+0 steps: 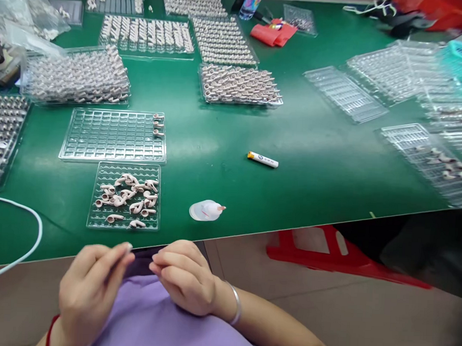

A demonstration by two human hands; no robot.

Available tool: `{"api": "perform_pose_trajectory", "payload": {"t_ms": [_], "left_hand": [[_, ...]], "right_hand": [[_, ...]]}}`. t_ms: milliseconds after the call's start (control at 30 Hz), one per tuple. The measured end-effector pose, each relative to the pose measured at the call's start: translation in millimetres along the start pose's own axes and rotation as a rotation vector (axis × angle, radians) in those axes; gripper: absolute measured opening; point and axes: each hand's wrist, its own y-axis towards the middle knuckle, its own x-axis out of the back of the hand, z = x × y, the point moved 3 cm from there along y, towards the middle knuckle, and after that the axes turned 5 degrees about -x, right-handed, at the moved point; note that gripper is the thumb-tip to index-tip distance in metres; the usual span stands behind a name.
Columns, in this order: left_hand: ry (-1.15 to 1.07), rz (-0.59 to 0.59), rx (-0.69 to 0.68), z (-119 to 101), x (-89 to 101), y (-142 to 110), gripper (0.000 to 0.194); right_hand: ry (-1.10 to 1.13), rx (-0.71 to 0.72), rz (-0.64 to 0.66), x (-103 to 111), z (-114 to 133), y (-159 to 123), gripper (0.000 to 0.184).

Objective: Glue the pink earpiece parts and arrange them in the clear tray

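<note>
My left hand [90, 289] is closed in a pinch at the table's front edge, with a small pale spot at its fingertips that I cannot make out. Facing it, my right hand [186, 278] has its fingers curled together, and whatever they may hold is hidden. Just beyond both hands, a small clear tray [93, 215] carries a loose pile of beige earbud shells [127, 194]. Behind that lies a larger clear tray [110, 137] with three shells in its right column. A white squeeze bottle [206, 210] with an orange tip lies right of the small tray.
Filled shell trays [240, 85] stand farther back, with another stack [76, 74] at left. A white tube with an orange end [262, 159] lies mid-table. Clear trays [345, 94] cover the right side. A white cable [39, 231] curves at left; a red stool [319, 248] is below.
</note>
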Motion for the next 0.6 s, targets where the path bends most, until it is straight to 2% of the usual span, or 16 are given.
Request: {"api": "perform_pose_trajectory", "payload": {"t_ms": [100, 233, 333, 400, 467, 533, 600], "left_hand": [[0.223, -0.071, 0.019, 46, -2.3, 18, 0.02], [0.445, -0.032, 0.11, 115, 6.5, 39, 0.022], [0.499, -0.011, 0.141, 140, 20.3, 50, 0.027], [0.513, -0.008, 0.149, 138, 24.8, 57, 0.03], [0.475, -0.004, 0.119, 125, 19.9, 66, 0.03], [0.391, -0.005, 0.049, 104, 5.6, 77, 0.025], [0.316, 0.044, -0.034, 81, -15.4, 89, 0.019]], "right_hand": [[-0.009, -0.056, 0.03, 3, -7, 2, 0.008], [0.057, -0.095, 0.055, 16, -19, 1, 0.015], [0.092, -0.116, 0.021, 27, -27, -3, 0.02], [0.11, -0.116, 0.006, 32, -30, -4, 0.025], [0.116, -0.107, -0.002, 36, -30, -5, 0.029], [0.102, -0.101, -0.02, 40, -29, -7, 0.025], [0.07, -0.127, -0.079, 46, -31, -12, 0.014]]}}
